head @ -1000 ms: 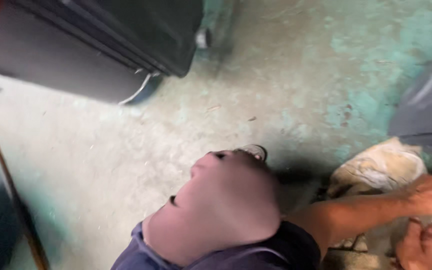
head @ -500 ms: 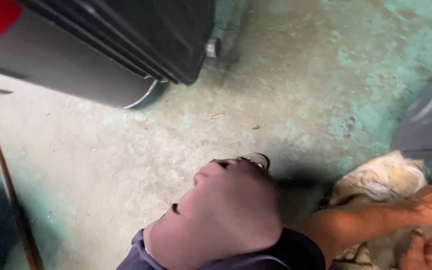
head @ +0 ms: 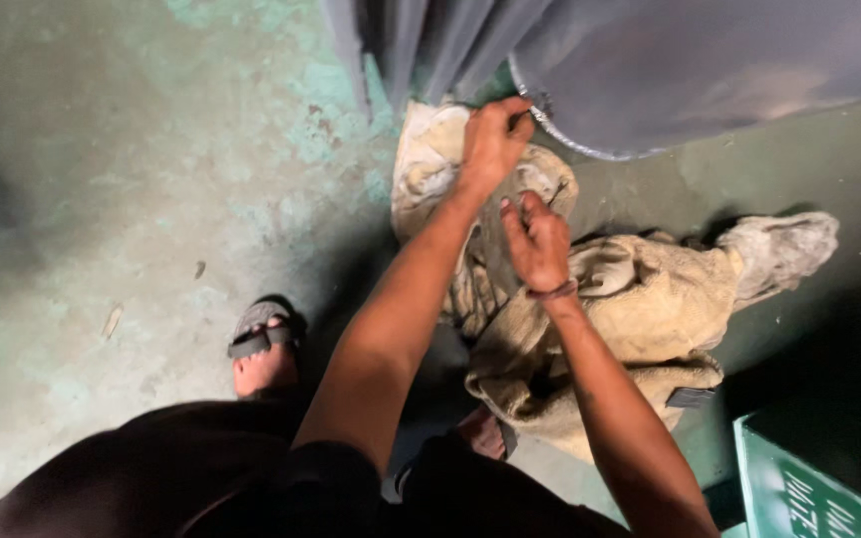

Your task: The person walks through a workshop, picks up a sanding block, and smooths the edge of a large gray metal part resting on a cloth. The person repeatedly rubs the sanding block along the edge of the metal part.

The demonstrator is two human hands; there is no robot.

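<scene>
A dirty beige cloth [head: 640, 309] lies crumpled on the floor below a grey rounded container [head: 710, 70]. My left hand [head: 495, 139] reaches to the cloth's top edge right at the container's rim, with its fingers pinched shut there. My right hand [head: 538, 239], with a thin band at the wrist, hovers just below it over the cloth, fingers loosely curled. A thin dark strand shows near its fingertips; whether it holds that is unclear.
My sandalled foot [head: 263, 344] stands on the patchy green concrete floor [head: 132, 179] at the left. Grey fabric [head: 421, 40] hangs beside the container. The corner of a green crate [head: 799, 493] sits at the bottom right, in shadow.
The view has swung right, off the black case and onto the cloth and grey container. Both hands have moved from the frame's right edge up to the cloth by the rim.
</scene>
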